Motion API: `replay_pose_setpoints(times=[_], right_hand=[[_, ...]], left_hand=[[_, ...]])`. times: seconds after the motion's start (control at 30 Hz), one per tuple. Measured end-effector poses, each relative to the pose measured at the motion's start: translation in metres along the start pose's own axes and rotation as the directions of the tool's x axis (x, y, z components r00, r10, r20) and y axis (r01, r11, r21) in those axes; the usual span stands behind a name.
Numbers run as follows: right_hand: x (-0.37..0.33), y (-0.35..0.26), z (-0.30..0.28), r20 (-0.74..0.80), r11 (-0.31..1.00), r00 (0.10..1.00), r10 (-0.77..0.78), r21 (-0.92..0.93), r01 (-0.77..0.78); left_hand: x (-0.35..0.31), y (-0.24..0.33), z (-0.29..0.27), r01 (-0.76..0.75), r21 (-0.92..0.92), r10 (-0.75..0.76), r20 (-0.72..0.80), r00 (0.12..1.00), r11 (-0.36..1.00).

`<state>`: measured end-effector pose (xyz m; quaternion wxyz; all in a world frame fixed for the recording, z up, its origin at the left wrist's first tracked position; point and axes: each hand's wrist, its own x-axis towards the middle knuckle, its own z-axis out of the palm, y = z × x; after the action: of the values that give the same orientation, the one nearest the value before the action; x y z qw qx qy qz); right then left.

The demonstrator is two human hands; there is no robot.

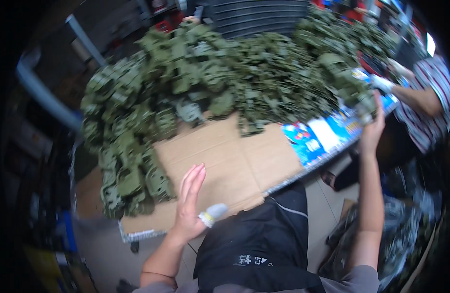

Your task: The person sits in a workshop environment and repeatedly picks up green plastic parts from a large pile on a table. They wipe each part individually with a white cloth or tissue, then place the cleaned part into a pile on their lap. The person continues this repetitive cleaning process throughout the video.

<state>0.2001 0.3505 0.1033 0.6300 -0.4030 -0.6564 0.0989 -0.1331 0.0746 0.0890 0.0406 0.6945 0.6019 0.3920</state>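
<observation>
My left hand (187, 202) hovers over the near edge of the cardboard, fingers stretched and holding nothing. A whitish cover (215, 213) sits on its thumb. Reaching out to the right, my right hand (373, 126) grips the near end of a curved green plastic part (359, 97), blurred by motion. Many more green moulded parts lie heaped along the table's far side. Bulky pieces (130, 171) are on the left, and a dense heap of thin strip-like pieces (278, 78) is in the middle.
Brown cardboard (225, 156) and a blue printed sheet (313, 139) cover the table. A dark ribbed bin (259, 17) stands behind the heap. At the right, a person in a striped shirt (432, 97) has a gloved hand (382, 84) near the parts. Clear plastic bags (396, 234) lie on the floor.
</observation>
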Motion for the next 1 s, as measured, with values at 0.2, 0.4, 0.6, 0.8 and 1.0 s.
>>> replay_pose_setpoints(times=[0.2,0.4,0.6,0.8,1.0], right_hand=[[0.137,0.236,0.027,-0.092,0.895,0.972,-0.214,-0.417,0.158],[0.141,0.262,0.043,0.292,0.686,0.913,-0.287,-0.603,0.408],[-0.002,0.071,0.025,0.695,0.994,0.717,-0.055,-0.026,0.102],[-0.138,-0.141,0.102,0.933,0.774,0.353,-0.07,0.274,-0.571],[-0.179,-0.29,0.264,0.916,0.881,0.395,-0.068,0.241,-0.407]], left_hand=[[-0.021,-0.012,-0.091,0.21,0.45,-0.126,-0.21,0.97,0.868],[0.04,-0.027,-0.171,0.167,0.586,-0.003,-0.27,0.963,0.793],[-0.011,-0.076,-0.197,0.527,0.605,-0.255,-0.479,0.84,0.598],[-0.099,-0.085,-0.162,0.677,0.14,-0.475,-0.611,0.634,0.723],[-0.078,-0.067,-0.133,0.648,0.384,-0.362,-0.594,0.719,0.658]])
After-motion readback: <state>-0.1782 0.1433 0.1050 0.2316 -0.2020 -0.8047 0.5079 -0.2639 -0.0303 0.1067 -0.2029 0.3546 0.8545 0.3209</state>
